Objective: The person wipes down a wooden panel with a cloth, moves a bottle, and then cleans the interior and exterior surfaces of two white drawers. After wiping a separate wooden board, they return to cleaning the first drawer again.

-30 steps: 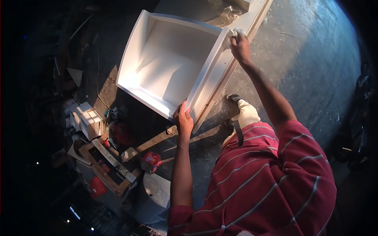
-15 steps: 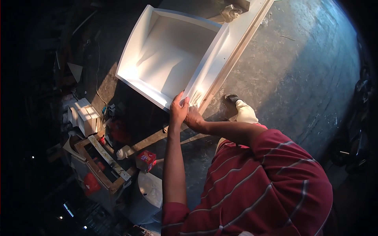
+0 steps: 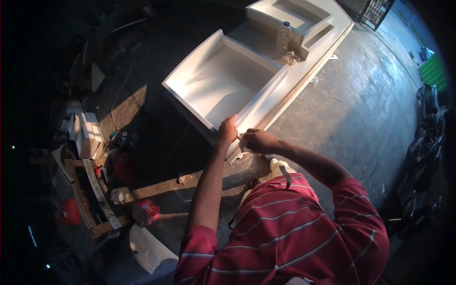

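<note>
A white open tray-like box (image 3: pixel 209 109) with raised sides lies tilted at the upper middle, beside a long white board (image 3: pixel 304 64). My left hand (image 3: pixel 228 130) rests on the box's near corner, its fingers over the rim. Just right of it, my right hand (image 3: pixel 256 141) is closed around a pale crumpled cloth (image 3: pixel 243 142) at the board's near end. Farther up, a crumpled cloth or bag (image 3: pixel 290 58) and a clear plastic bottle with a blue cap (image 3: pixel 284 35) stand near a second white box (image 3: pixel 289 16).
At the lower left are a wooden frame (image 3: pixel 101 190), a red carton (image 3: pixel 146 212), stacked pale wood pieces (image 3: pixel 89 137) and a curved white panel (image 3: pixel 148 249). Dark motorcycles (image 3: pixel 425 137) line the right edge. A green panel (image 3: pixel 432 71) is behind them.
The view has shifted, bringing the bottle and second box into sight. My right hand has moved to the right, away from my left hand, and the pale cloth now shows at its fingers.
</note>
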Demonstrator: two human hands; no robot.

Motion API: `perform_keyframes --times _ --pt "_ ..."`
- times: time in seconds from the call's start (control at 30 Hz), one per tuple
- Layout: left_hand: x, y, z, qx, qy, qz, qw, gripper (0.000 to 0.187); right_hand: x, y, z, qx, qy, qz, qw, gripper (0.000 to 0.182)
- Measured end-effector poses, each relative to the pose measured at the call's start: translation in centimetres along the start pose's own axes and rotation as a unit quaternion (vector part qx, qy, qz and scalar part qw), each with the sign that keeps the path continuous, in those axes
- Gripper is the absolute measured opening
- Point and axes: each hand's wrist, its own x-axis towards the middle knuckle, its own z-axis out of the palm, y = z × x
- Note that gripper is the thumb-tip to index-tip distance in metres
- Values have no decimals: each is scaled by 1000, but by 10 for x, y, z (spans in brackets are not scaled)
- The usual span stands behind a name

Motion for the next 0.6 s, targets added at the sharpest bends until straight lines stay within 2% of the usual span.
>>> perform_keyframes --times 0.03,0.07,0.1,0.13,0.17,0.2,0.27,0.3,0.37,0.4,0.47,0.5,0.53,0.57,0.6 --pt "0 -1 1 0 -1 -1 1000 41 -5 -14 -28 -46 29 23 998 13" --pt "-1 -7 3 -4 -12 10 1000 42 -13 13 -29 -121 61 -64 989 14" --pt "-2 -7 5 7 -6 3 1000 43 -17 18 -46 -108 75 9 991 18" --pt "-9 -4 3 9 15 19 1000 43 -20 37 -58 -159 86 -14 983 22" --pt "-17 -3 2 11 34 33 999 43 -19 25 -86 -158 69 56 983 24" --pt "-21 -12 9 -4 49 59 997 41 -16 47 -94 -198 83 80 973 28" --pt "-27 -21 12 -38 48 70 996 40 10 33 -124 8 212 279 936 36" --pt "-29 -25 16 -70 44 82 993 38 28 30 -137 16 246 322 914 35" --pt "-32 -25 17 -80 85 105 988 36 64 37 -156 51 271 337 900 33" --pt "-33 -16 10 -82 68 70 992 34 82 57 -158 51 265 335 903 33" --pt "-25 3 -7 -135 38 4 990 30 116 119 -149 -41 321 255 911 29" --pt "-22 8 -12 -139 43 -6 989 30 132 159 -142 -39 310 253 916 29" --pt "-21 14 -17 -100 97 -14 990 29 149 204 -132 -203 238 183 932 30" --pt "-15 18 -22 -60 150 -23 987 28 168 239 -127 -359 160 101 914 31" --pt "-10 19 -23 -34 183 -27 982 25 187 258 -120 -177 191 232 937 31"
